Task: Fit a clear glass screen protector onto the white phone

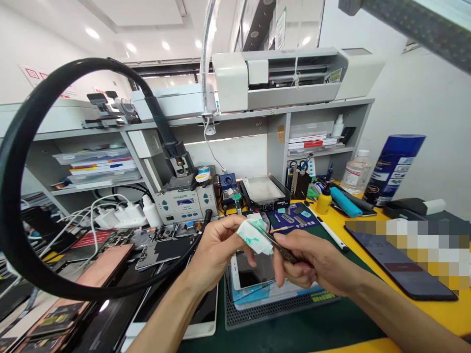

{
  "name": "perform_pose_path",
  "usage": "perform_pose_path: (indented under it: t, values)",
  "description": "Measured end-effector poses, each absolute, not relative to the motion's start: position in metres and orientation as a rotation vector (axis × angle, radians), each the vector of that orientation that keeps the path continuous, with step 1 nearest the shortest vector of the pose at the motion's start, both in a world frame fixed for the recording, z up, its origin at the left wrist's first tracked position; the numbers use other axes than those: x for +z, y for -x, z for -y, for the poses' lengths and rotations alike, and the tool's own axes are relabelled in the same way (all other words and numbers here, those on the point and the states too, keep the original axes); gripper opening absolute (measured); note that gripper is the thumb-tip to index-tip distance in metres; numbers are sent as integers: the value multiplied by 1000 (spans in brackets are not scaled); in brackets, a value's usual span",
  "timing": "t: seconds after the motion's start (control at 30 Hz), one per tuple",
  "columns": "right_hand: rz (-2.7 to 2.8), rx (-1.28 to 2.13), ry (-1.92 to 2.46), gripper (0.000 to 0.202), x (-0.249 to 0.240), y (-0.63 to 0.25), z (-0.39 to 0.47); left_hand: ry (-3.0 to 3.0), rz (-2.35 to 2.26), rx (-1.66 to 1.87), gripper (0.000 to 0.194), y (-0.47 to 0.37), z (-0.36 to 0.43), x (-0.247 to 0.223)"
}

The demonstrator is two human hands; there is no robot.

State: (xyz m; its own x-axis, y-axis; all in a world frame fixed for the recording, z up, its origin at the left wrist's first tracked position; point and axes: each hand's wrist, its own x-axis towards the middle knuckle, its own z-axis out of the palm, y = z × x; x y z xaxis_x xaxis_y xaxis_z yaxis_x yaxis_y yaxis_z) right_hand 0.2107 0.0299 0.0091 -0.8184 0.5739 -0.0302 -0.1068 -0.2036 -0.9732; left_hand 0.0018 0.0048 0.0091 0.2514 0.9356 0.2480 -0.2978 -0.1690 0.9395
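My left hand (220,245) pinches a crumpled white wipe (253,236) marked with green smears. In my right hand (312,255) are dark metal tweezers (281,249), gripped between thumb and fingers. Their tip rests against the wipe, and its far end is hard to make out. Below both hands lies a white-framed phone (253,271), its dark screen facing up and partly covered by my fingers. The phone sits on a light blue pad (253,294) over a grey perforated mat (250,317).
A black hose (11,196) loops across the left, by a hot-air station (187,203). Phone parts and a white tablet (209,314) crowd the left side. On the right are a dark phone (401,264), a yellow bottle (324,201) and a blue spray can (395,169).
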Motion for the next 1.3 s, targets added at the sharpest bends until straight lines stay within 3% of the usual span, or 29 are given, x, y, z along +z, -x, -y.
perform_pose_path:
  t: [0.57, 0.87, 1.3]
  values:
    - [1636, 2080, 672, 53, 7, -208, -28, -1437, -813, 1525, 14, -10, -3, 4]
    - [1621, 2044, 642, 55, 6, -214, -28, -1083, -819, 1830, 14, 16, -18, 16]
    - [1223, 2590, 328, 45, 3, -225, -44, -1157, -708, 1373, 9, 6, -8, 10]
